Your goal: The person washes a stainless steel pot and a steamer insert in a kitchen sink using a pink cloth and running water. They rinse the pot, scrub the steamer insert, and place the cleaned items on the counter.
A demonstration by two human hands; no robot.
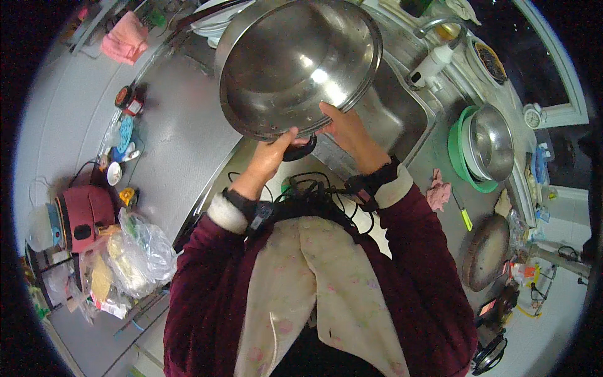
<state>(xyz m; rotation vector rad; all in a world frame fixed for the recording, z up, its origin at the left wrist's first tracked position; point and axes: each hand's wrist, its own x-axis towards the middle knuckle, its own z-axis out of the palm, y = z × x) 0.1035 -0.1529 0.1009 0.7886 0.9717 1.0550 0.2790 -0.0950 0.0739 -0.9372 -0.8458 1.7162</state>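
Observation:
A large, deep stainless-steel pot (276, 69) with a black handle (301, 149) is tilted so that its shiny inside faces me. My left hand (271, 157) grips the near rim beside the handle, thumb on top. Just to the right, my right hand (349, 129) clasps the same rim, its thumb over the inner edge. The fingers of both hands are mostly hidden under the pot. The pot is over the left part of a steel sink (402, 119) and the counter edge.
Right of the sink, a steel bowl (493, 143) rests in a green basin (458, 147), near a pink cloth (438, 190), a yellow-handled tool (467, 220) and a brown oval pan (487, 253). A white faucet (433, 66) stands behind. Leftward are a jar (133, 103), plastic bags (135, 257) and a maroon appliance (88, 213).

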